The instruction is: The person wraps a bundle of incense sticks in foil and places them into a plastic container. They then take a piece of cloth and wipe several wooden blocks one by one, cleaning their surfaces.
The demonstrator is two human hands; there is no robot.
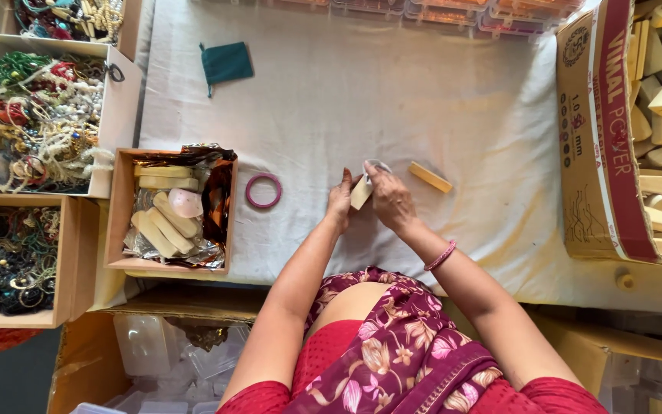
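At the far left stand two open boxes: a white box (120, 100) heaped with mixed bead necklaces in green, red and cream, and below it a brown box (70, 253) full of darker jewellery. Just to their right, a small cardboard box (120, 207) lined with shiny foil holds several pale, cream-coloured blocks and one pinkish oval piece. A dark green pouch (226, 63) lies on the white cloth (423, 100) that covers the bench, well above a pink ring (263, 191) lying flat beside the foil-lined box.

Near the middle, the left hand (339, 203) and the right hand (388, 201) meet over the cloth. Between them is a small cream block (361, 192), flat-sided and roughly rectangular, tilted, with its upper end hidden under the right fingers (374, 173). The left fingers (345, 182) press against its left side, and the right fingers close over its top, so both hands grip it just above the cloth. Something thin and clear, perhaps a bit of plastic wrap, shows at the right fingertips, though it is too small to tell. A pink bangle (440, 256) sits on the right wrist.

Just right of the hands, a longer tan stick (430, 177) lies on the cloth. At the far right, a large printed carton (603, 153) holds many more cream blocks.
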